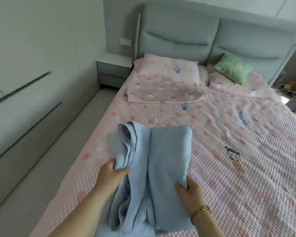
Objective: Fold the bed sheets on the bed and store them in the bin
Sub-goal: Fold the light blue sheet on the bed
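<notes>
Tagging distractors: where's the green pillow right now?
In the head view the green pillow lies upper right, in front of the grey headboard, to the right of the pink pillow.

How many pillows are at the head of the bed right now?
3: a pink pillow on the left, a green pillow on the right, a cream pillow wedged between them. Another may lie hidden under the green one.
</notes>
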